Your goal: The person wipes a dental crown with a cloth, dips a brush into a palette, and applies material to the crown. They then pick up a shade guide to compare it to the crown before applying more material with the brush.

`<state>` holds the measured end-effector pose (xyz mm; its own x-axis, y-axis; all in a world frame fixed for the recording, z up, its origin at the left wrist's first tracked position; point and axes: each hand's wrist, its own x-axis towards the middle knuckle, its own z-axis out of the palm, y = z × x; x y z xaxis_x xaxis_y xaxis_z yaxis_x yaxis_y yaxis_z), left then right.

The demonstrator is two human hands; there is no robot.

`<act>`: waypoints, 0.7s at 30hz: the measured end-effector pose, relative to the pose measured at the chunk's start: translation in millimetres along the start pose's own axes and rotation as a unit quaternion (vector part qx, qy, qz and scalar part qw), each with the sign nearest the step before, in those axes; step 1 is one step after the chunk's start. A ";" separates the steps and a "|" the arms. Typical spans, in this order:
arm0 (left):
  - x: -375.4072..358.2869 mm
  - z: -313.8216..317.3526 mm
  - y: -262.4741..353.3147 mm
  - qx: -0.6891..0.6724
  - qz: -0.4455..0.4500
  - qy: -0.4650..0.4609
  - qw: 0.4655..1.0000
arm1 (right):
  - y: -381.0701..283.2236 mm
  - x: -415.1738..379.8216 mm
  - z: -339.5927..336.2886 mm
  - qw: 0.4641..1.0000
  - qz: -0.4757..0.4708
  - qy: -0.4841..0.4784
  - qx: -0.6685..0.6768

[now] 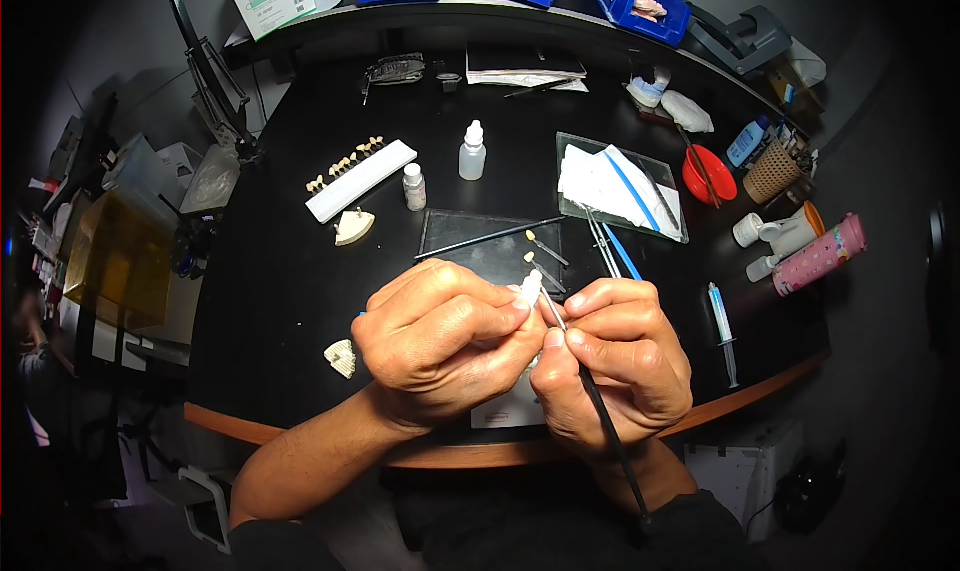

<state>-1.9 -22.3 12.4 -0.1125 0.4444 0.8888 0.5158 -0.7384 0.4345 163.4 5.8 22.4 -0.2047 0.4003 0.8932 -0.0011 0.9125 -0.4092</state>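
My left hand (pixel 450 331) is closed, thumb and fingers pinching a small whitish tooth-like piece (pixel 532 288). My right hand (pixel 625 356) grips a thin brush (pixel 605 416) with a black handle, its slim front part pointing up at the piece. Both hands meet above the front of the black table, fingertips close together. Just beyond them, two tooth-shaped shade tabs (pixel 529 258) on thin stems lie by a dark flat plate (pixel 450 229). A long dark rod (pixel 480 240) rests across that plate. Metal tweezers (pixel 602 241) are beyond my right hand.
A white shade guide holder (pixel 362 183) stands left of two small bottles (pixel 472 153). Plaster model pieces (pixel 354 227) lie on the left. Rightward are a glass plate with white tissue (pixel 610 186), a red bowl (pixel 709 175), a pink bottle (pixel 820 256) and a syringe (pixel 721 321).
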 end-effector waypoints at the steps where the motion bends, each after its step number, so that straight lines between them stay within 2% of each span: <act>1: 0.0 -0.2 0.0 0.001 -0.001 0.000 1.000 | -0.2 0.0 0.5 1.000 0.000 0.003 -0.001; 7: -0.7 5.8 -6.2 -0.005 0.021 0.043 0.999 | -0.9 0.9 0.8 1.000 0.002 0.004 0.002; 21: -0.9 5.5 -5.8 -0.006 0.020 0.042 0.999 | -1.2 1.1 1.7 1.000 0.000 0.010 -0.001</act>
<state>-0.2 -15.7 8.3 -0.1636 0.3701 0.9145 0.5104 -0.7615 0.3995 161.5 5.1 23.6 -0.1855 0.4015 0.8969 0.0004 0.9128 -0.4085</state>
